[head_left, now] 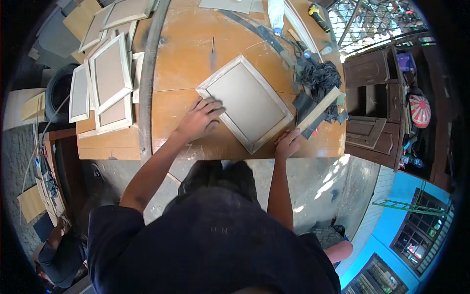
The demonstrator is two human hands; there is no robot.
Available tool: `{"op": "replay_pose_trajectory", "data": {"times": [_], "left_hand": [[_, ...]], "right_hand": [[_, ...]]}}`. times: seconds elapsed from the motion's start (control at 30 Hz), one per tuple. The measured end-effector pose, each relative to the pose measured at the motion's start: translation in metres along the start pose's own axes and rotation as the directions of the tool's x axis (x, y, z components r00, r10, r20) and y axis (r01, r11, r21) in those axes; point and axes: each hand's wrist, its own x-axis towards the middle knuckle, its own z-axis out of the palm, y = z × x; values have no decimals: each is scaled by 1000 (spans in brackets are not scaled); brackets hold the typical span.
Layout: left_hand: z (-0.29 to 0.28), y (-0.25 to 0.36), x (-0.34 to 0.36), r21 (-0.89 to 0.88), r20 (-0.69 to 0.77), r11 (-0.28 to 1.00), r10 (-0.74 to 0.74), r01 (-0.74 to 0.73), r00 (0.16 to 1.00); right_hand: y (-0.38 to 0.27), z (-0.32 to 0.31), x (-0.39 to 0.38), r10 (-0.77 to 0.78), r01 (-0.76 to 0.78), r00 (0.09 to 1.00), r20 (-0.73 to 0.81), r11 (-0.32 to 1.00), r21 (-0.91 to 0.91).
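Frame: in the head view, the pale frame (271,90) lies turned cornerwise on the tabletop (181,63) before me; I read the clock from its middle.
Left hand: at 8 o'clock, my left hand (201,120) has fingers and thumb spread apart, fingertips over the frame's left edge; I cannot tell whether they press.
Right hand: between 4 and 5, my right hand (288,143) is clamped on the stick's near end, just beside the frame.
Stick: at 3, the stick (320,109) slants away over a dark sheet (304,104).
Black heap: at 2, a crumpled heap (320,73).
Bottle: near 1, a pale bottle (276,17).
Stack: between 9 and 10, more frames (128,68) overlap.
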Motion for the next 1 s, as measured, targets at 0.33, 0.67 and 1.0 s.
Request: {"op": "replay_pose_trajectory", "data": {"times": [0.33, 0.67, 1.0], "left_hand": [[52, 54, -8, -41, -97, 953, -302, 300, 948], [-16, -8, -39, -227, -309, 921, -376, 316, 874], [-39, -49, -73, -172, -120, 465, -885, 869, 450]], "right_hand": [[-1, 8, 18, 74, -65, 996, 40, 981, -182], [5, 5, 25, 31, -25, 999, 15, 953, -303], [44, 4, 42, -43, 33, 999, -24, 937, -347]]}}
